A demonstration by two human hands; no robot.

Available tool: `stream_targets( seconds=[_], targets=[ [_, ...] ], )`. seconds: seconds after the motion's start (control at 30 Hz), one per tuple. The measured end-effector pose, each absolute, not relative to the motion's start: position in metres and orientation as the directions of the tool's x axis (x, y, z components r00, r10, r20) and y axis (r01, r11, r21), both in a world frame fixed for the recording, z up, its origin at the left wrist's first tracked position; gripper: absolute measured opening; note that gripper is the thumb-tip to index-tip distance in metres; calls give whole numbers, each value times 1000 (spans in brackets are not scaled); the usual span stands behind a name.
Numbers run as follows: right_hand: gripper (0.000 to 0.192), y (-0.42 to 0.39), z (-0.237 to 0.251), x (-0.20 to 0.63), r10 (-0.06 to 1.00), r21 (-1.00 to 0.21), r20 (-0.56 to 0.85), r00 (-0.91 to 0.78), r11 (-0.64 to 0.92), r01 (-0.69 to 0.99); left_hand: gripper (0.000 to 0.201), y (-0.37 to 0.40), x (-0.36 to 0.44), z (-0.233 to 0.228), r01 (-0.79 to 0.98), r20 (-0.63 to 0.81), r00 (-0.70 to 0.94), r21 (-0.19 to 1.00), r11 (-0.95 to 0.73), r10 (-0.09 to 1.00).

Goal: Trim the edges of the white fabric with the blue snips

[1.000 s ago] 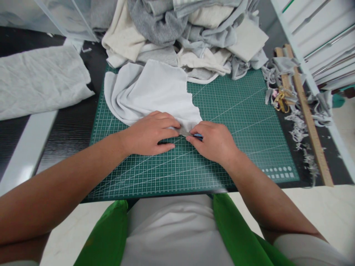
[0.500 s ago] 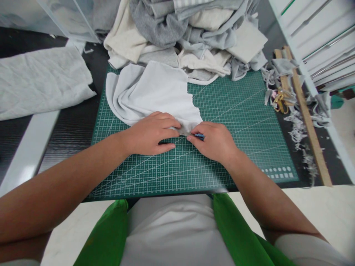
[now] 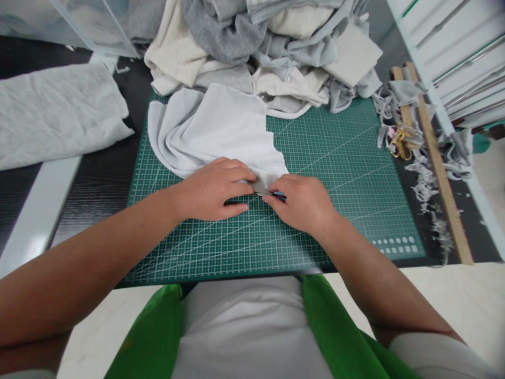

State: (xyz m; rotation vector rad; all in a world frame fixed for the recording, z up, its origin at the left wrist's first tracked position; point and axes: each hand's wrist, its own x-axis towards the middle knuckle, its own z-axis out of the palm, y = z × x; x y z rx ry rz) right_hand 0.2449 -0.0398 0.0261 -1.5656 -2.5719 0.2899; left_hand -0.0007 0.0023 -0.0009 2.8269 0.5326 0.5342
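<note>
The left hand [image 3: 215, 189] lies palm down on the near edge of a pale grey fabric piece [image 3: 215, 131], fingers together and pressed flat, fingertips pointing right toward the other hand. The right hand [image 3: 303, 202] is closed in a pinch around a small blue-handled tool [image 3: 279, 195]; only a short blue part and a thin metallic tip show between thumb and fingers, so its kind cannot be told. The tool's long axis runs roughly left to right, nearly level with the near edge of the cloth, its tip pointing left toward the left hand's fingertips. The tip sits at the fabric's lower right corner, just beside the left index finger.

The fabric piece lies on the left rear part of a green cutting mat [image 3: 347, 173], its length running from the mat's far left corner toward the middle. Its right edge is ragged; its left side is bunched into soft folds. Both hands rest on the mat near its centre.

Behind the mat stands a heap of grey and cream fabric [image 3: 268, 47], touching the mat's far edge. To the left, off the mat, lies a folded light grey cloth [image 3: 59, 113]. To the right lie wooden rulers [image 3: 442, 168], fabric scraps [image 3: 424, 181] and gold-handled scissors [image 3: 400, 142].
</note>
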Motion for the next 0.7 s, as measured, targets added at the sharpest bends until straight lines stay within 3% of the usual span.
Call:
stream_targets(
  seconds=[0.37, 0.7],
  targets=[
    [20, -35, 26, 248, 903, -332, 5, -429, 406, 851, 28, 3, 0, -1, 295, 330, 867, 266, -918, 374],
    [23, -40, 26, 242, 898, -171, -16, -440, 431, 886, 27, 2, 0, -1, 297, 335, 864, 262, -918, 375]
  ],
)
